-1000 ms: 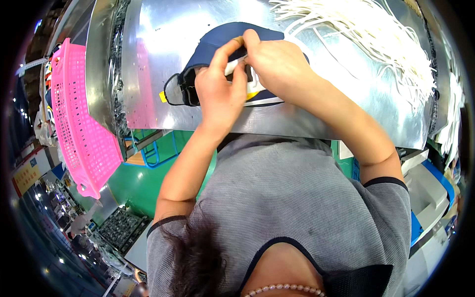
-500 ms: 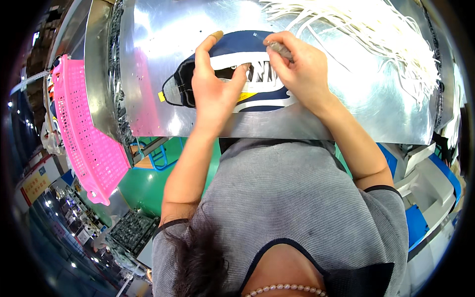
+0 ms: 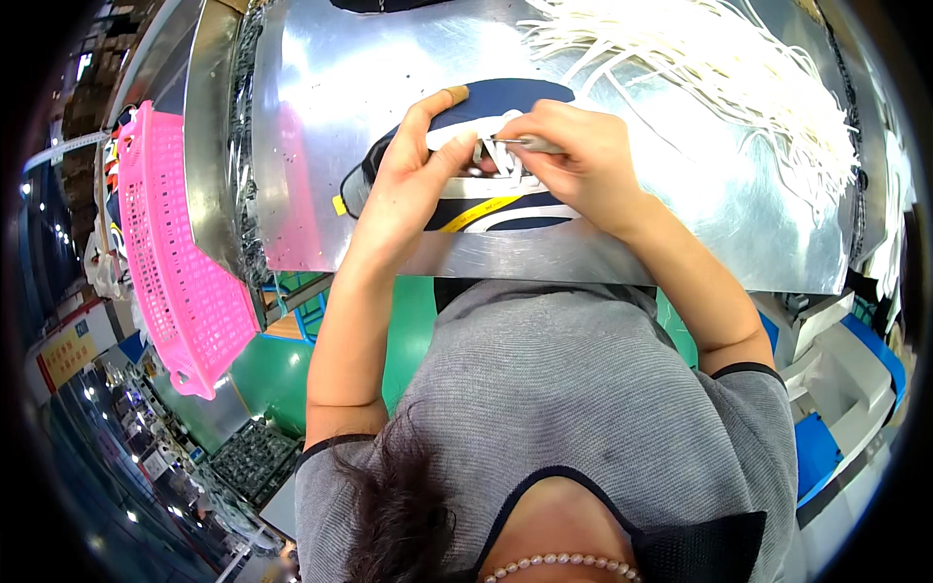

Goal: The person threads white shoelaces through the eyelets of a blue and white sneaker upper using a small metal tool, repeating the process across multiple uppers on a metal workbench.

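Observation:
A navy shoe upper with white trim and a yellow strip lies on the metal tabletop, heel end to the left. My left hand is closed on its collar side, thumb at the lace opening and fingers over the far edge. In my right hand is an awl-like tool with a thin metal tip and a greyish handle. Its tip points left, at the white shoelace threaded across the opening. Whether the tip has caught the lace is hard to make out.
A heap of loose white shoelaces covers the far right of the metal table. A pink perforated basket hangs beyond the left edge. Part of a dark item shows at the far edge. Grey-and-blue equipment stands at right.
My right hand has brought the tool from the upper's far side down to the lace opening. My left thumb has shifted along the opening, and the upper appears slightly nearer me.

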### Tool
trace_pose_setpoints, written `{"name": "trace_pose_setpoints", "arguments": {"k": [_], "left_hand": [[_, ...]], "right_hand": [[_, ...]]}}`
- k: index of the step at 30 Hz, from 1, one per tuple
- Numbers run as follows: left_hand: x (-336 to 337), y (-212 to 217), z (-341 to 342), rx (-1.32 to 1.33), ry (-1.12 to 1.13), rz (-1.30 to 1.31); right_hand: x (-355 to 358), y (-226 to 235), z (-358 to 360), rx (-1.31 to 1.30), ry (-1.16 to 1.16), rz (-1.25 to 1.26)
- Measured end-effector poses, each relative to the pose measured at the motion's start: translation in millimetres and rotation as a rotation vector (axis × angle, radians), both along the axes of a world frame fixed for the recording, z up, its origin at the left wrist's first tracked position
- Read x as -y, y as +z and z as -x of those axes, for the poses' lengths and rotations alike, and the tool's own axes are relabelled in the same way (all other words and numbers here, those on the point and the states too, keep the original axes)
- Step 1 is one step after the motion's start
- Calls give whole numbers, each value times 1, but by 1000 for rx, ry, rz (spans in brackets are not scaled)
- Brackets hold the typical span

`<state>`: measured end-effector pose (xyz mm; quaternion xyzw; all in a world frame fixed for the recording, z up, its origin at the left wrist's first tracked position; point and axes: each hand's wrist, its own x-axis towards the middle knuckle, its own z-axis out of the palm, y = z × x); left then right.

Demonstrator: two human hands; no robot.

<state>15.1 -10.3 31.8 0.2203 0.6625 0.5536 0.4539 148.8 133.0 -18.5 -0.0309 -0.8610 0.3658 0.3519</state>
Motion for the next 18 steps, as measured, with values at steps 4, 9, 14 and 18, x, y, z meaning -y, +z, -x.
{"name": "trace_pose_setpoints", "arguments": {"k": [4,9,14,18], "left_hand": [[-8,-8,-2,-135,103,-4],[-17,-13,0,-104,138,14],[-4,-1,3,-496,-2,111],[32,14,-20,-674,-74,99]], "right_hand": [[31,37,-31,-121,354,137],[39,20,-30,-80,328,209],[34,6,-31,252,176,567],[29,10,-53,312,-32,995]]}}
